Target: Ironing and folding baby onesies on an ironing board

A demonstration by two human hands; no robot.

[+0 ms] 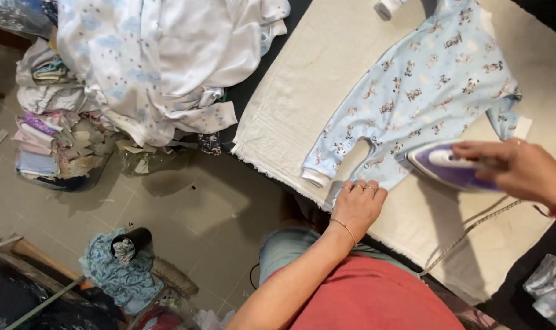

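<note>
head view, left hand: we see the left hand (358, 205) flat, palm down, fingers together, pressing the near edge of the romper; rings on the fingers, thin bracelet at the wrist.
head view, right hand: the right hand (517, 168) is wrapped around the handle of the iron, fingers curled over it; red band at the wrist.
head view, iron: we mark the purple and white iron (446, 166) sole down on the lower part of the romper, nose pointing toward the left hand, just beside it but not touching. Its cord (467, 232) runs back across the cloth toward the person.
head view, romper: the light blue baby romper (421, 91) with small animal prints lies spread flat on the pad, one white-cuffed leg (318, 174) sticking out near the left hand.
head view, pad: a cream ironing cloth (302, 91) covers the board, frayed along the near edge.
head view, pile: we note a heap of white and pale blue baby clothes (162, 55) left of the board, well apart from the hands.
head view, floor: folded stacks of clothes (46, 128) on the tiled floor, a blue rag with a black cylinder (131, 241) lower down.
head view, person: red top and jeans at the bottom edge.
</note>
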